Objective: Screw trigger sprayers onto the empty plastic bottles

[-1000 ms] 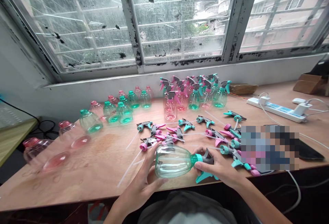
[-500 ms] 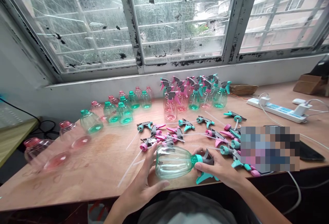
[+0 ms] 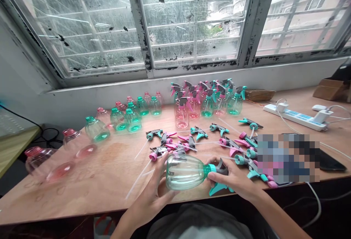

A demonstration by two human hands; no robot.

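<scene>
A clear green spray bottle (image 3: 185,172) lies on its side above the table's front edge, its base to the left. My left hand (image 3: 156,184) is curved around the base end, thumb below and fingers behind. At the neck, my right hand (image 3: 227,176) grips the teal collar and grey trigger head (image 3: 221,167), with the thumb on the collar. The teal trigger points down toward the table. Loose pink and teal spray heads (image 3: 189,142) with thin tubes lie just beyond the bottle; more (image 3: 248,160) lie right of my right hand.
Open pink and green bottles (image 3: 133,120) line the left and back. Several bottles with heads fitted (image 3: 193,103) stand under the window. A white power strip (image 3: 294,117) with cables, a cardboard box (image 3: 327,89) and a blurred-out patch (image 3: 287,158) are on the right.
My left thumb has drawn in closer to the bottle's underside. The right hand and bottle stay almost where they were.
</scene>
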